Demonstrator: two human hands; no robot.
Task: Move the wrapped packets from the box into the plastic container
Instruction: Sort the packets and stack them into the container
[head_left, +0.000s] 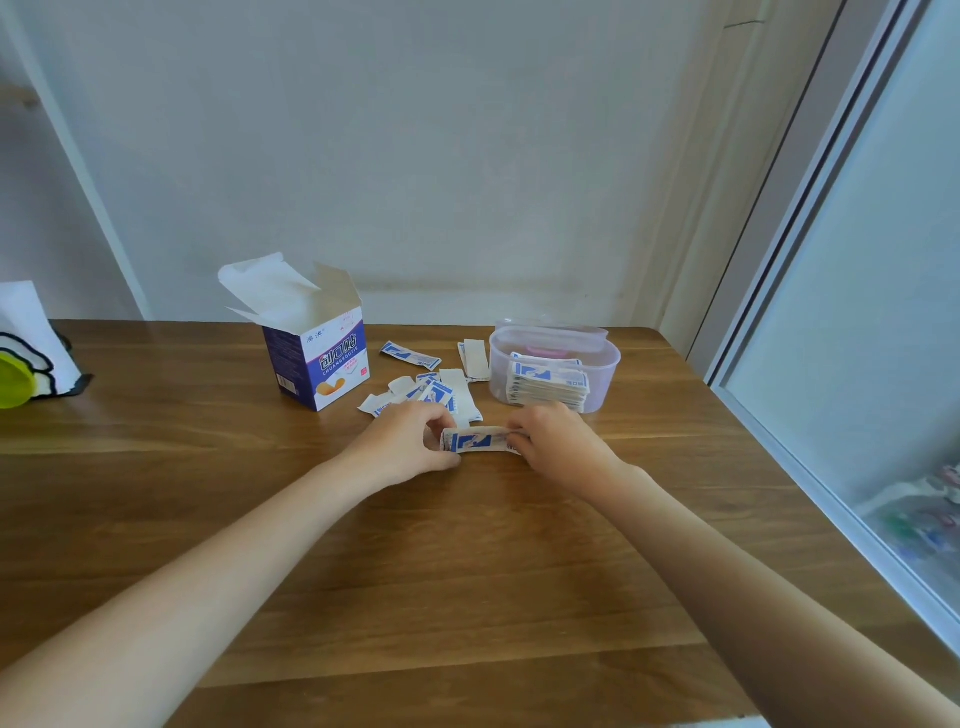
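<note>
Open box (318, 358) stood upright at counter (208, 519) left-centre. Loose packets (431, 392) lay scattered just right of it. Left hand (402, 447) and right hand (558, 447) each pinched one end of a packet stack (475, 440), held near the counter. Plastic container (555, 374) at right, already holding stacked packets.

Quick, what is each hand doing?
Left hand: grips one end of the small blue-and-white wrapped packet stack.
Right hand: grips the stack's other end.

Box (322, 358) left, loose pkts (431, 387) betw., container (602, 387) right.
</note>
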